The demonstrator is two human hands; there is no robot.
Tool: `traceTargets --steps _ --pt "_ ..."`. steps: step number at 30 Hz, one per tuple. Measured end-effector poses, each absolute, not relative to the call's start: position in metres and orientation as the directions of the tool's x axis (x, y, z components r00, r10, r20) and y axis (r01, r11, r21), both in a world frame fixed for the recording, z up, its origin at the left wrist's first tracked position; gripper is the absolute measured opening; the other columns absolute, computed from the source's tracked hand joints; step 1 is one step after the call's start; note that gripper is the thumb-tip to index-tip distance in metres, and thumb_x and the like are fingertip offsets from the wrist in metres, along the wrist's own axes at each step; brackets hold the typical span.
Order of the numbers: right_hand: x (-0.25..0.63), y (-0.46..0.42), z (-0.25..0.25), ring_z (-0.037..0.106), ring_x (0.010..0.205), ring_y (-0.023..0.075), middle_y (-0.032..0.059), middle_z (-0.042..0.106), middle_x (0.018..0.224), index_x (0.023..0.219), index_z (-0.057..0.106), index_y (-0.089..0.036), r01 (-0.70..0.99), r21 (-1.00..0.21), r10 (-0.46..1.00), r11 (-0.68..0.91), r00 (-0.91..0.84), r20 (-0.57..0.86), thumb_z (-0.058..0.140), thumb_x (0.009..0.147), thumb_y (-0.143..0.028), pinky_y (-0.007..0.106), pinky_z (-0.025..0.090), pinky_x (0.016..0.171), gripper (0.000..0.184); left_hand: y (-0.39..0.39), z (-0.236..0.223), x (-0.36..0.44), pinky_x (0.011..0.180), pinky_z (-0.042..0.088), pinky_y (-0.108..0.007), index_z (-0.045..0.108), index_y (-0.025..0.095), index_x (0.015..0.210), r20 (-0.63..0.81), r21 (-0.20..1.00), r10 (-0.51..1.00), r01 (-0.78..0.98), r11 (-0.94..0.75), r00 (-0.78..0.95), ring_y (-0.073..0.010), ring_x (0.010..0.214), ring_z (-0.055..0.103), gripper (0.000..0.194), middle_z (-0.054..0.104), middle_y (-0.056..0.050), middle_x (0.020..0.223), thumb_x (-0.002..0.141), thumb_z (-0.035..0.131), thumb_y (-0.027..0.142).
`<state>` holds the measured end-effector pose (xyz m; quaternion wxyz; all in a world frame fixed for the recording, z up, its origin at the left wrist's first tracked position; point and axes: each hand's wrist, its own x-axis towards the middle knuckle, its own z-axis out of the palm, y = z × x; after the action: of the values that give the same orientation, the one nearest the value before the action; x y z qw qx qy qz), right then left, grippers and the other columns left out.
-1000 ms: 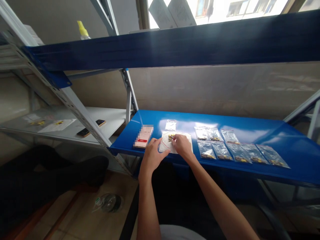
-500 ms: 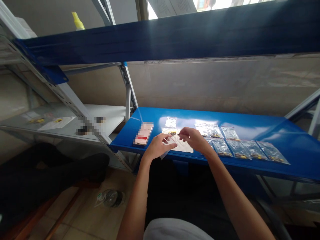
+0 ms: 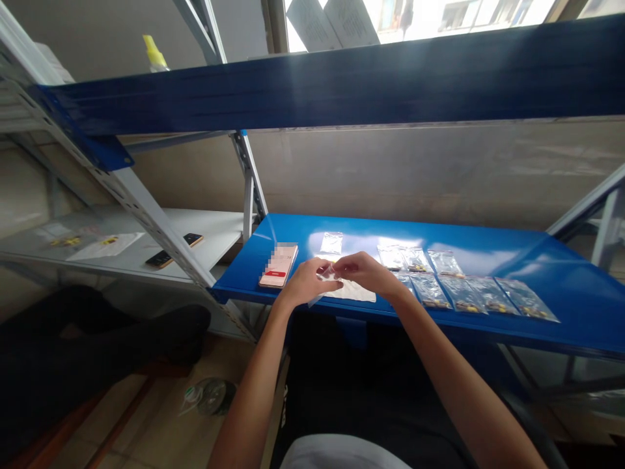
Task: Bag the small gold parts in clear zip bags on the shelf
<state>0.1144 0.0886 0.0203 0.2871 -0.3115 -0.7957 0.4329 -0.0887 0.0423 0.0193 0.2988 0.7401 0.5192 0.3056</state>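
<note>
My left hand [image 3: 303, 284] is closed on a small clear zip bag [image 3: 316, 300], held over the front edge of the blue table. My right hand [image 3: 365, 272] meets it at the bag's mouth with its fingertips pinched; what they hold, if anything, is hidden. Beneath both hands lies a pale cloth [image 3: 359, 291]. The small yellow-and-dark pieces at its far side are mostly covered by my hands. Flat clear bags [image 3: 332, 243] lie just beyond the cloth.
Several filled clear bags [image 3: 432, 292] lie in rows to the right on the blue table [image 3: 532, 254]. A phone [image 3: 279, 267] rests at the left. Further left, a grey shelf [image 3: 219, 225] holds two dark phones and small yellow pieces. A blue shelf beam [image 3: 332, 91] crosses above.
My right hand has moved left, bringing its pinched fingers from above the cloth to the bag in my left hand. The small dark piece it pinched no longer shows.
</note>
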Motion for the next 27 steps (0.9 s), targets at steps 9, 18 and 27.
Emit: traceTargets --steps 9,18,27 --pt "0.108 0.124 -0.022 0.065 0.079 0.0191 0.0089 0.074 0.092 0.097 0.078 -0.017 0.696 -0.557 0.891 0.453 -0.371 0.262 0.064 0.09 -0.013 0.028 0.044 0.073 0.016 0.052 0.007 -0.104 0.085 0.05 -0.034 0.075 0.019 0.116 0.106 0.81 0.993 0.575 -0.113 0.044 -0.0281 0.105 0.068 0.054 0.076 -0.008 0.11 0.074 0.08 0.053" --pt "0.1 0.132 -0.044 0.063 0.09 0.0218 0.0119 0.069 0.101 0.101 0.076 -0.016 0.818 -0.366 0.896 0.444 -0.402 0.19 0.061 0.094 -0.009 0.026 0.039 0.072 0.018 0.046 0.01 -0.114 0.082 0.052 -0.032 0.076 0.017 0.116 0.028 0.868 0.999 0.496 -0.015 -0.019 -0.0278 0.103 0.07 0.056 0.077 -0.009 0.112 0.073 0.082 0.052" --pt "0.098 0.11 0.004 0.066 0.077 0.0179 0.0061 0.076 0.087 0.091 0.074 -0.017 0.596 -0.585 0.827 0.55 -0.484 0.285 0.065 0.091 -0.013 0.025 0.042 0.066 0.01 0.045 0.008 -0.109 0.081 0.051 -0.033 0.073 0.019 0.124 0.047 0.846 0.992 0.523 -0.104 0.12 -0.0272 0.103 0.068 0.063 0.075 -0.01 0.115 0.071 0.085 0.052"
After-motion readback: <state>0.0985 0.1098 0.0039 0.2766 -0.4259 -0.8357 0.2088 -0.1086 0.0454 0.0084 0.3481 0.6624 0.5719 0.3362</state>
